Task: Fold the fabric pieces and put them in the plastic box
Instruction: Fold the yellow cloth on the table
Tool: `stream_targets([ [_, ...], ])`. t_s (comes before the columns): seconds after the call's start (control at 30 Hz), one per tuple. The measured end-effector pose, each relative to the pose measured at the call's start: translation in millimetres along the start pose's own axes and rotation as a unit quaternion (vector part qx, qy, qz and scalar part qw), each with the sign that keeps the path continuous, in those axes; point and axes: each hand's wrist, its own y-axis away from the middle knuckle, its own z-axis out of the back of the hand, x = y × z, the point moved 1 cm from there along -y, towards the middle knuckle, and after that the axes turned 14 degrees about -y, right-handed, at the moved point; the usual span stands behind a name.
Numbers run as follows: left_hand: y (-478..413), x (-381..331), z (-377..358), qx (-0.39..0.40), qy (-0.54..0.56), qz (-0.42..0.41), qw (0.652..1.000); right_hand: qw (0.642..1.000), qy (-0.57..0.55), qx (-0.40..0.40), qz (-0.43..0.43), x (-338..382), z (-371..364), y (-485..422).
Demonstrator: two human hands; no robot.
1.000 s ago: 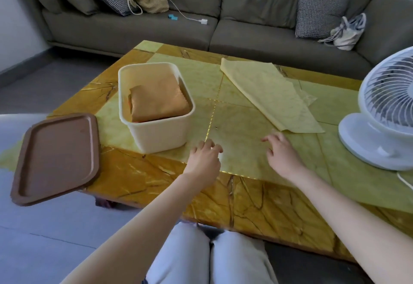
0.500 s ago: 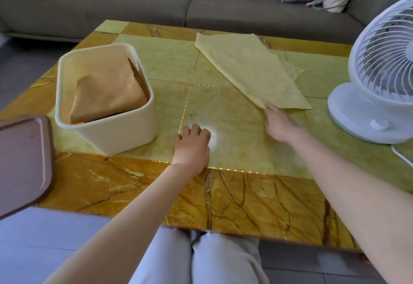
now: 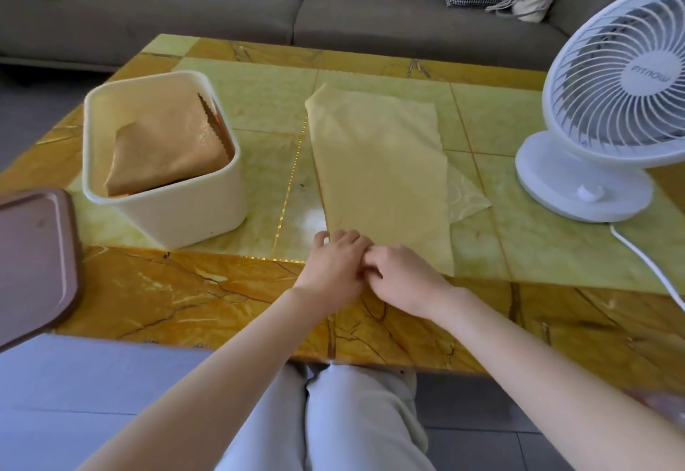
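On the yellow-and-amber marble worktop point(image 3: 166, 292), the cream rectangular plastic box point(image 3: 178, 218) sits left, with a folded tan fabric piece point(image 3: 166, 148) in it. The long pale-yellow fabric piece point(image 3: 378, 174) lies to its right, and the white round table fan point(image 3: 611, 99) further right. The brown flat plastic lid point(image 3: 33, 259) lies at the near left corner. A grey fabric sofa point(image 3: 370, 22) stands behind.

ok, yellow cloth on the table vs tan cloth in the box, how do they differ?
The yellow cloth lies flat on the table; the tan cloth sits tilted inside the plastic box. The yellow cloth is a long rectangle; the tan cloth is a compact folded bundle. The left hand and right hand meet at the yellow cloth's near edge; neither touches the tan cloth. Both are plain fabric pieces.
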Motion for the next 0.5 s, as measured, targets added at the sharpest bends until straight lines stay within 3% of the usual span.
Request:
stream_targets([
  [0.07,8,-3,-1,-0.007,-0.015,0.006,1.0,0.999,-0.001,-0.043,0.002,-1,7,10],
  [0.2,22,3,4,-0.028,-0.026,0.008,0.999,0.977,0.016,-0.203,-0.055,-26,29,24],
  [0.33,39,5,6,-0.018,-0.082,-0.013,0.996,0.971,0.031,-0.15,-0.184,-56,31,35],
  [0.5,47,-13,9,0.013,-0.067,-0.068,0.995,0.96,0.091,-0.178,-0.194,-61,22,49],
])
